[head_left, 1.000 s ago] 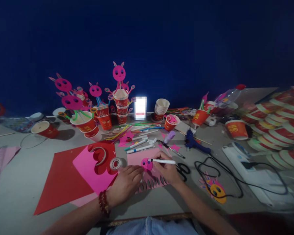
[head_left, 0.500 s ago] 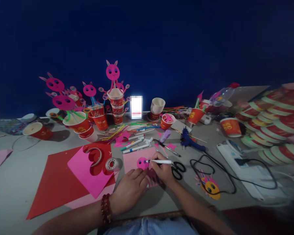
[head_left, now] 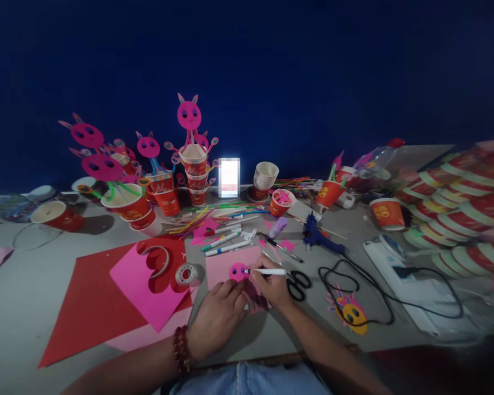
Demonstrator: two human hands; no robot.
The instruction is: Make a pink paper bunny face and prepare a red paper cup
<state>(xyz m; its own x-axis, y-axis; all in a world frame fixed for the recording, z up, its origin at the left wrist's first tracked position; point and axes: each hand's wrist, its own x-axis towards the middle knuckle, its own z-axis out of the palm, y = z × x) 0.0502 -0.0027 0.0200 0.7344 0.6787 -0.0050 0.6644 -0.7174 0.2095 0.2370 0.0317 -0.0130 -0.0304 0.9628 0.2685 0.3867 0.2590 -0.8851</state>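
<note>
Lying on sheet (head_left: 217, 265), disc (head_left: 237, 270) has pen (head_left: 275, 271) at one eye (head_left: 244, 269). Right hand (head_left: 272, 286): grip closed around pen. Left hand (head_left: 219, 314): fingers extended at disc's lower edge, grasping nothing visible. Better press disc steady, move pen lightly.

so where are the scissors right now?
Head view, right of centre: the black scissors handles lie on the table just right of the right hand, nearer the wearer than the blue glue gun.

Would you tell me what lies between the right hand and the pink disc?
In the head view, the front of the white marker, held by the right hand and aimed at the pink disc.
</note>
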